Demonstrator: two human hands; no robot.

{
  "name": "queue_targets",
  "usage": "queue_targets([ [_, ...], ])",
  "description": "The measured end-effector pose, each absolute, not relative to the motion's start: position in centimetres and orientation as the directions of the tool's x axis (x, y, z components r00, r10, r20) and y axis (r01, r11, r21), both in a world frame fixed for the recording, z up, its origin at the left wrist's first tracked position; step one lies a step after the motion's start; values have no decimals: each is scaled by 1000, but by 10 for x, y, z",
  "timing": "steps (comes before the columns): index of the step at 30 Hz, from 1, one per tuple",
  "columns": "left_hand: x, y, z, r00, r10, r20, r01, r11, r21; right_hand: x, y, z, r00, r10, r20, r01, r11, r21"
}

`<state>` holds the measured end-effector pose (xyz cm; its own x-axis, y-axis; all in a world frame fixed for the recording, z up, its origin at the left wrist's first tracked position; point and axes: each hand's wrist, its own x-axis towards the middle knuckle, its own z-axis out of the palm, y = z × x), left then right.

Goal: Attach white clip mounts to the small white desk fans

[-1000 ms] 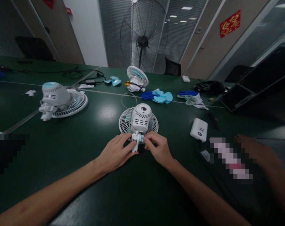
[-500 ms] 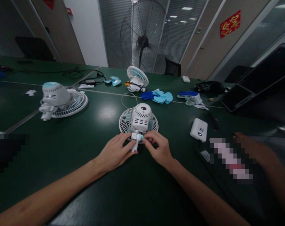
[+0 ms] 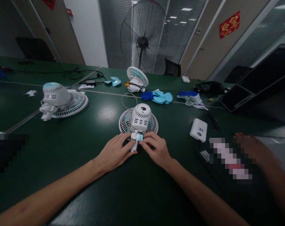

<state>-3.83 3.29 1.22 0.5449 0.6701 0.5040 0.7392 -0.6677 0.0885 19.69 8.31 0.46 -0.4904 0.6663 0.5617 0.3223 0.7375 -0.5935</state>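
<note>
Fan (image 3: 141,118), knob (light blue) (image 3: 140,137) at right hand (image 3: 159,150)

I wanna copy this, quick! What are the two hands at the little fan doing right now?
Left hand: closed, holding the white clamp.
Right hand: at the light-blue knob; whether it grips cannot be told.

On the dark green table (image 3: 85,194), a small fan (image 3: 141,117) lies grille-down, the left-hand grip (image 3: 115,151) around its white clamp (image 3: 134,146) and the right-hand grip (image 3: 158,149) at its light-blue knob (image 3: 140,137), with a second fan (image 3: 56,95) to the left, a third fan (image 3: 137,78) behind near light-blue blades (image 3: 163,97), and another person's hand (image 3: 253,147) at the right
</note>
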Motion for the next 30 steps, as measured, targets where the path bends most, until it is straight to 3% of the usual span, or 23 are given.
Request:
queue_targets([
  [3,-39,33,11,545,673,500,745,-662,78,197,79,3,-528,641,557,319,758,-569],
  [13,-39,33,11,560,673,482,744,-665,65,196,83,4,-421,736,530,341,670,-660],
  [30,-41,34,11,558,667,493,743,-667,62,198,82,1,-422,698,579,310,711,-632],
])
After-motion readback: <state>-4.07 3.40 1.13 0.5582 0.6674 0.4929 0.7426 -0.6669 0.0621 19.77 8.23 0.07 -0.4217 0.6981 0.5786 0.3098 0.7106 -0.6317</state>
